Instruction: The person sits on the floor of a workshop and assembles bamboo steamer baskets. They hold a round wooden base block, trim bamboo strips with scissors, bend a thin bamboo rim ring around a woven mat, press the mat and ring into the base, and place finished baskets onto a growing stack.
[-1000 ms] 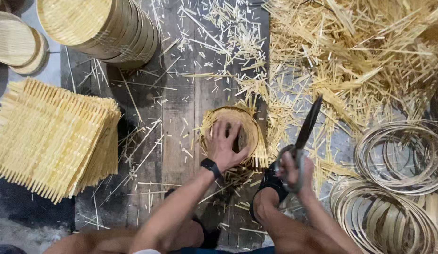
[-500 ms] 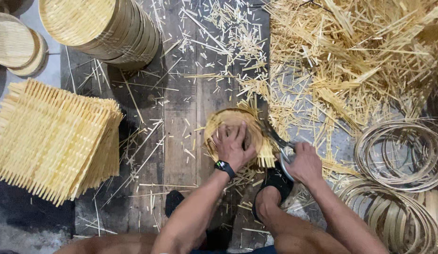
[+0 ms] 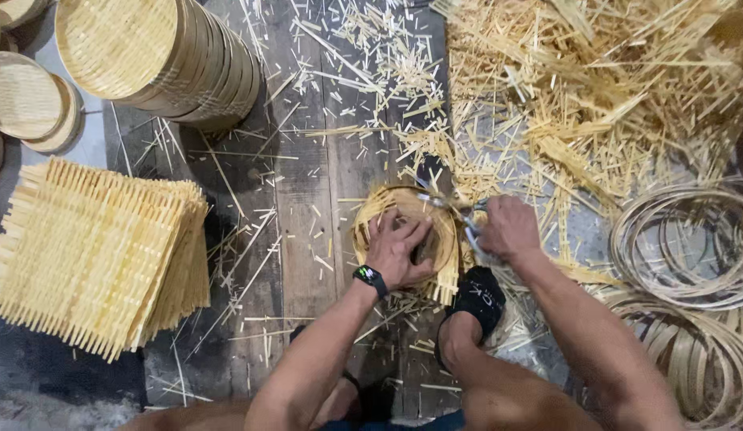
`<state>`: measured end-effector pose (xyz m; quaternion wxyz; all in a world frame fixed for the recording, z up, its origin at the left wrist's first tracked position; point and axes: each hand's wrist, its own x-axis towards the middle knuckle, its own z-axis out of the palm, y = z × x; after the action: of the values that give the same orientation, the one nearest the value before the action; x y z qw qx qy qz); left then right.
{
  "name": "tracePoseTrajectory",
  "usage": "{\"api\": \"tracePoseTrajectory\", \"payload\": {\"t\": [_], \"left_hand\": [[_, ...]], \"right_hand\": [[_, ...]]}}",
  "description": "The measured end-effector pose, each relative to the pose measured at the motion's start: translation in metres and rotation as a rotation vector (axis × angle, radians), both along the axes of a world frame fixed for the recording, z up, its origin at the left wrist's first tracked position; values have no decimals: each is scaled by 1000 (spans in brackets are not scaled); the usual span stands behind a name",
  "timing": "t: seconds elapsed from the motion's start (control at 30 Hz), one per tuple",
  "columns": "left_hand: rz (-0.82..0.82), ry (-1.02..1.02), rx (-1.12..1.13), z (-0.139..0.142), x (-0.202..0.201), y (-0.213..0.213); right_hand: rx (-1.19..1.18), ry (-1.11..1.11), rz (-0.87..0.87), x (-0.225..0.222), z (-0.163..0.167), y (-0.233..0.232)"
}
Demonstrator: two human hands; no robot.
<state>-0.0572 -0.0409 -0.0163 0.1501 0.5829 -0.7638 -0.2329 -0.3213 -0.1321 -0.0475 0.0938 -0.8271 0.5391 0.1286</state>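
Note:
A small round woven bamboo basket [image 3: 395, 209] with loose strip ends sticking out lies on the dark wooden boards. My left hand [image 3: 397, 249], with a black watch on the wrist, presses flat into the basket. My right hand [image 3: 507, 227] grips the handles of metal shears [image 3: 455, 209], whose blades lie at the basket's far right rim among the protruding strips. A foot in a black sock [image 3: 479, 294] rests against the basket's near right side.
A stack of square woven bamboo mats [image 3: 92, 251] lies at the left. Finished round baskets [image 3: 160, 56] are stacked at the top left. A heap of bamboo offcuts [image 3: 595, 96] fills the top right. Coiled bamboo rings [image 3: 687, 247] lie at the right.
My right hand has swung the shears from beside the basket up to its far right rim. The left hand has stayed pressed in the basket, which has turned slightly.

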Motion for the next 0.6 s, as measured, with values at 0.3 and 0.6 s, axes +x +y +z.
{"api": "tracePoseTrajectory", "payload": {"t": [0.3,0.6], "left_hand": [[-272,-79,81,3,25,-9],[712,-39,86,-4,-35,6]], "right_hand": [[-41,-93,65,8,-3,-15],[-8,27,75,5,0,-18]]}}
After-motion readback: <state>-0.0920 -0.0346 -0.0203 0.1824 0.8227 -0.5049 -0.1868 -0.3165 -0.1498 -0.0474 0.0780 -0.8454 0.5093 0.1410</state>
